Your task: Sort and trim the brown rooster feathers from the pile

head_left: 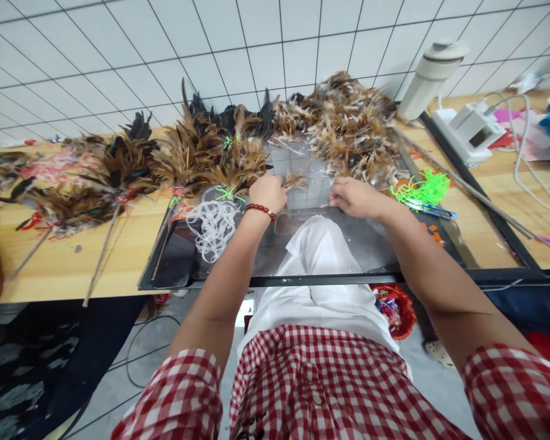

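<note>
Sleeves [178,391] in red-and-white check are seen nearest, with the front rim of a dark, glossy panel [266,281] beyond them. On the panel, white bands [213,227] are tangled just beside the left forearm [229,263]; were that arm swept outward, the loops could be caught and dragged. Farther in, the left hand [270,192] is held low, fingers bent near a small tuft of brown feathers [296,181] — whether the tuft is pinched cannot be told, as the fingertips are hidden. The right hand [352,197] is loosely curled, its fingertips close together; whether anything thin is gripped there cannot be told. If the tuft were held too slackly, it could be scattered by a knock. To the right, green ties [424,188] are heaped against a blue-handled tool [435,211] — both could be snagged together. Behind, a feather heap [348,122] is piled close to the right hand and could be spilled by a careless reach. Farther back, a bottle [433,79] is stood near the tiled wall [302,36].
</note>
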`<state>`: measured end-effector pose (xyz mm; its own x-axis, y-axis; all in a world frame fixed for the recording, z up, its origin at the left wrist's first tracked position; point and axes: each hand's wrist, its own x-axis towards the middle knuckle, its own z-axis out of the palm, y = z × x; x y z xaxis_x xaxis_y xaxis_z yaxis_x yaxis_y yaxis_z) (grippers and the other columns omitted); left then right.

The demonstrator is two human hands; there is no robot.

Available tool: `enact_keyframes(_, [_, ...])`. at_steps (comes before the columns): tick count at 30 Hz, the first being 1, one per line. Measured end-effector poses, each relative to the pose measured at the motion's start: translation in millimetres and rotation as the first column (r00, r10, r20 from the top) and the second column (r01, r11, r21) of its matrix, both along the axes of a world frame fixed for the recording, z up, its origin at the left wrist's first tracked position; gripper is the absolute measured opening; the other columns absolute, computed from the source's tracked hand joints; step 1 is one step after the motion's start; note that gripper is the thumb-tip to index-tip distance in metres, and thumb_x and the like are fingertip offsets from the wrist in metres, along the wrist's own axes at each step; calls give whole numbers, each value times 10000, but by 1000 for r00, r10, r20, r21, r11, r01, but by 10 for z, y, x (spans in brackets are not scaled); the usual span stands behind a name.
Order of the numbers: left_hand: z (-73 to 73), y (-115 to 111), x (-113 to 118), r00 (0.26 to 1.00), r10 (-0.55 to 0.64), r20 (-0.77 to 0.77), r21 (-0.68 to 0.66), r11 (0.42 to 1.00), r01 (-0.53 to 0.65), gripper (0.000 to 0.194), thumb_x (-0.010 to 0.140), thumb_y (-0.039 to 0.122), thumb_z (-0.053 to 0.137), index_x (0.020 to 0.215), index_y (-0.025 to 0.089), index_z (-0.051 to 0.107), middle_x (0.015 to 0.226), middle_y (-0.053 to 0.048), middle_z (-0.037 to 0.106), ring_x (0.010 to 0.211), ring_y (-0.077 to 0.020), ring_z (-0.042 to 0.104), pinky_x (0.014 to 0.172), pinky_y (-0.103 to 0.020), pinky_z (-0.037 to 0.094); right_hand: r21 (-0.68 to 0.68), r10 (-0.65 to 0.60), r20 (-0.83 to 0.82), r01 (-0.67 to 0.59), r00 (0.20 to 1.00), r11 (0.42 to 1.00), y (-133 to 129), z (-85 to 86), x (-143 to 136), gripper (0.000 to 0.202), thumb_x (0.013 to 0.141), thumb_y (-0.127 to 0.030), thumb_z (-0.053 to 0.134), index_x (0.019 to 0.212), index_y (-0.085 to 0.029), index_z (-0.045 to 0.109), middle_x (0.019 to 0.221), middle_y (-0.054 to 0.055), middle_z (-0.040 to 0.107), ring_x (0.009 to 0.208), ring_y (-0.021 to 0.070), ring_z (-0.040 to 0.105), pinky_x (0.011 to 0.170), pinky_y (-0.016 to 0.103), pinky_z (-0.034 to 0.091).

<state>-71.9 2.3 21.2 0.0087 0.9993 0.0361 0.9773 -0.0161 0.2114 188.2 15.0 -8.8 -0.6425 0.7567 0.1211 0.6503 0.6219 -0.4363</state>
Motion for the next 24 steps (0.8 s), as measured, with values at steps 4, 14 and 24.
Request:
enact_keyframes(4, [130, -62, -246, 988, 150, 49, 85, 984, -154, 121, 854, 304, 676, 850, 225, 768, 960, -153, 788, 1094, -350, 739, 954, -451, 567, 9, -227, -196, 234, 954, 972, -32, -21, -82, 35, 862, -204, 571, 835, -223, 584, 852, 82, 674, 789, 235, 572, 747, 363, 420])
enact_keyframes(14, [84, -174, 35, 759, -112, 641, 170, 985, 3, 124, 856, 243, 674, 905, 183, 771, 915, -61, 782, 900, -197, 733, 920, -341, 585, -384, -434, -676, 219, 595, 897, 36, -167, -227, 329, 832, -501, 710, 777, -241, 517, 660, -29, 517, 626, 128, 430, 639, 288, 362])
enact_keyframes(24, [212, -553, -190, 999, 39, 30, 147, 988, -42, 289, 902, 187, 585, 1130, 178, 762, 1267, -188, 712, 1257, -354, 653, 1047, -476, 530, -81, -366, -442, 369, 819, 926, -82, -158, -263, 81, 831, -289, 630, 805, -238, 574, 735, 24, 633, 695, 195, 536, 742, 355, 436])
